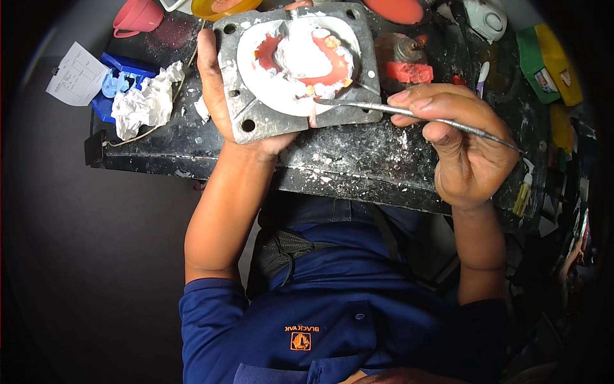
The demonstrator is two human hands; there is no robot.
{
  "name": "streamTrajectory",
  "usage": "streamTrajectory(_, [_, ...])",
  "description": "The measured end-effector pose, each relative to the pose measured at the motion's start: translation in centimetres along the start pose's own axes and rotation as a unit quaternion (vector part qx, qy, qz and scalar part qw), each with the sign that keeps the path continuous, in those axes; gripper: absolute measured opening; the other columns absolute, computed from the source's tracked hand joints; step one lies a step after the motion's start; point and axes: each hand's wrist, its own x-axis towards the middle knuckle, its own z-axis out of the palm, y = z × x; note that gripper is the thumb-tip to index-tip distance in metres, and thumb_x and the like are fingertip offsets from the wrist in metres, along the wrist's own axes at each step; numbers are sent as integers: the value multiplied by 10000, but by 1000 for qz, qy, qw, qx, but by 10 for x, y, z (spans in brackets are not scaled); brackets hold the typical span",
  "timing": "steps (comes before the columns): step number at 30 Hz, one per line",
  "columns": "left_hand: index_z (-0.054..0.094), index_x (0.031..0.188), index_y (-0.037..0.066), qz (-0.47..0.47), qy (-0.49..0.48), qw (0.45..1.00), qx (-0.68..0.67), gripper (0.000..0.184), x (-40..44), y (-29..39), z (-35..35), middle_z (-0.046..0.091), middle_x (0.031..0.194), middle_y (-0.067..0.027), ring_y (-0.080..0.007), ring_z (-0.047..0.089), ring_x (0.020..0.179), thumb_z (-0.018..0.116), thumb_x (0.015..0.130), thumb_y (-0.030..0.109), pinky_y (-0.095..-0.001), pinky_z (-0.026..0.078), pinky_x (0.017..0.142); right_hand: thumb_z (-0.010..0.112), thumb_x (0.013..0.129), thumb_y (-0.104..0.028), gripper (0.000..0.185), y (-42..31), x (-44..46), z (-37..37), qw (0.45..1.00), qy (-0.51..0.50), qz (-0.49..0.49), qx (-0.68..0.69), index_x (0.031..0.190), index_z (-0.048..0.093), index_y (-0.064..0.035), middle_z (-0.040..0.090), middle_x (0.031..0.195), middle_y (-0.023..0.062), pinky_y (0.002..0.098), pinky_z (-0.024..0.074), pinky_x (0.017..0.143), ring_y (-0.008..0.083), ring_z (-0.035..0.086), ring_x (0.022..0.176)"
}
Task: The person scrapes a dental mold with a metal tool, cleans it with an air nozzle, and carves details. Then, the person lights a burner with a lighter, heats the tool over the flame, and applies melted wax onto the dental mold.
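Note:
My left hand [217, 96] is wrapped round a grey metal dental flask half [246, 109] from below, its thumb along the left edge. White plaster [256, 83] fills the flask. Set in it is a curved red wax denture base [326, 78] with several teeth, partly covered by white plaster bits. Between the thumb and fingers of my right hand [464, 134] is a thin metal wax carver [384, 107]. The carver's tip lies at the lower rim of the plaster, close to the front teeth; whether it touches the plaster I cannot tell.
Crumpled white tissue [147, 102], a blue box [105, 105] and a paper slip [77, 73] are at the left. A pink cup [139, 17] stands behind. A red wax block [409, 73] lies right of the flask. Plaster crumbs dot the black table [307, 163].

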Motion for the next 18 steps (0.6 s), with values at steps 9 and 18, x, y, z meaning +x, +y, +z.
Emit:
streamTrajectory(9, [458, 1491, 35, -29, -49, 998, 34, 860, 3, 0, 6, 522, 1484, -192, -364, 561, 1320, 466, 966, 716, -576, 570, 965, 649, 1008, -183, 253, 0, 0, 0, 1000, -5, 4, 1, 1089, 651, 57, 709, 1017, 247, 367, 631, 762, 264, 738, 872])
streamTrajectory(18, [474, 1472, 42, 8, 21, 998, 64, 837, 3, -4, 10, 568, 1423, -198, -388, 635, 1219, 447, 971, 711, -591, 650, 688, 658, 1003, -188, 261, -2, -1, 0, 1000, -10, 7, 7, 1087, 649, 58, 711, 1015, 241, 366, 630, 757, 272, 735, 881])
